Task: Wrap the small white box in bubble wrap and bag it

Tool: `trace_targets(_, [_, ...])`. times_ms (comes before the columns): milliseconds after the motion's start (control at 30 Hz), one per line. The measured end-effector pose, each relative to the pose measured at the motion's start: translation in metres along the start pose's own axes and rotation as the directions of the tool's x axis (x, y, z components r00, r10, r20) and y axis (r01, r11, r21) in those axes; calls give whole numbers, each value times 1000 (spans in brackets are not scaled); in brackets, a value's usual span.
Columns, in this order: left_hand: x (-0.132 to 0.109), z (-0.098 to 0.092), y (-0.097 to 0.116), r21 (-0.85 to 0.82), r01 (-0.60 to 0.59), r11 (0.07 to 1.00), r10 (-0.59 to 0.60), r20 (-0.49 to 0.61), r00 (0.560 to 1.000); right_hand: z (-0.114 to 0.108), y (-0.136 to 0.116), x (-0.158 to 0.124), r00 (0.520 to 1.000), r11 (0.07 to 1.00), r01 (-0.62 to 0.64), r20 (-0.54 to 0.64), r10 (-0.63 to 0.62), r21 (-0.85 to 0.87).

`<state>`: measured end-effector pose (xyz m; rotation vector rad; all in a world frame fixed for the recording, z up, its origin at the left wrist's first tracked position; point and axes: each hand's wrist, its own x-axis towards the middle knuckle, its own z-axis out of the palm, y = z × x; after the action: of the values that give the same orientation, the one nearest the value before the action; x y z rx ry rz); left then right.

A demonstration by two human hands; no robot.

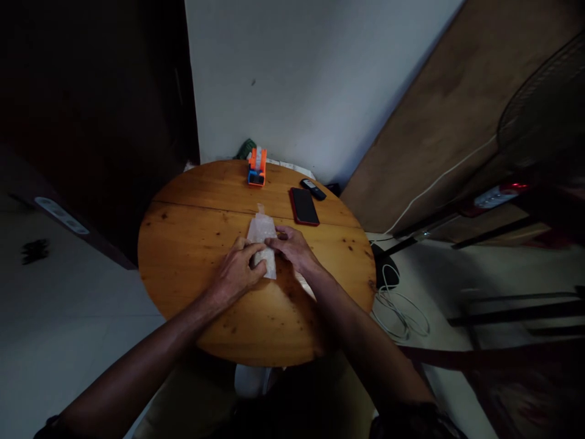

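— Where is the plastic packet (262, 233)?

— In the middle of the round table (183, 256), flat on the wood. Its long axis runs away from the person, toward the far edge.

— And the hands?

— Both are on its near end. The left hand (237, 273) covers it and the right hand (295, 247) meets it fingertip to fingertip, fingers close together. Pressing or pinching, I can't tell. Neither is nearer. A phone (304, 206) lies beyond, to the right.

The counter (196, 244) is honey-brown wood, flecked with dark knots. The plastic pouch (261, 235) is cloudy white. The phone (304, 206) is black, edged red; the small box (256, 167) orange and blue.
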<state>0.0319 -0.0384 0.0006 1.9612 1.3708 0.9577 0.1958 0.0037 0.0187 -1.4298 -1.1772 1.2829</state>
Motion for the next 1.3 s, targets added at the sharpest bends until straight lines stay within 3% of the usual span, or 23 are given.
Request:
trace_targets(167, [-1,2,-1,-9,1,1000,-1,-9,1000,-5,0,7,998,996,-65,14,64,56])
trace_targets(300, [-2,1,-1,0,9,1000,-9,5,1000,-14,-4,12,987,986,-137,98,127,96])
trace_targets(500, [-3,3,-2,4,-10,1000,10,-23,1000,-16,-10,21,969,984,-177,175,174,5])
trace_targets(733, [-2,1,-3,-20,-31,999,31,4,1000,-5,-5,29,990,998,-13,138,21,-60])
trace_targets(967, [-2,4,-5,-43,-39,998,38,-22,999,-6,-4,34,983,997,46,182,-33,-67])
trace_targets(1300, [-1,2,-6,-49,-47,998,48,12,999,6,-5,39,985,1000,-30,170,31,-7])
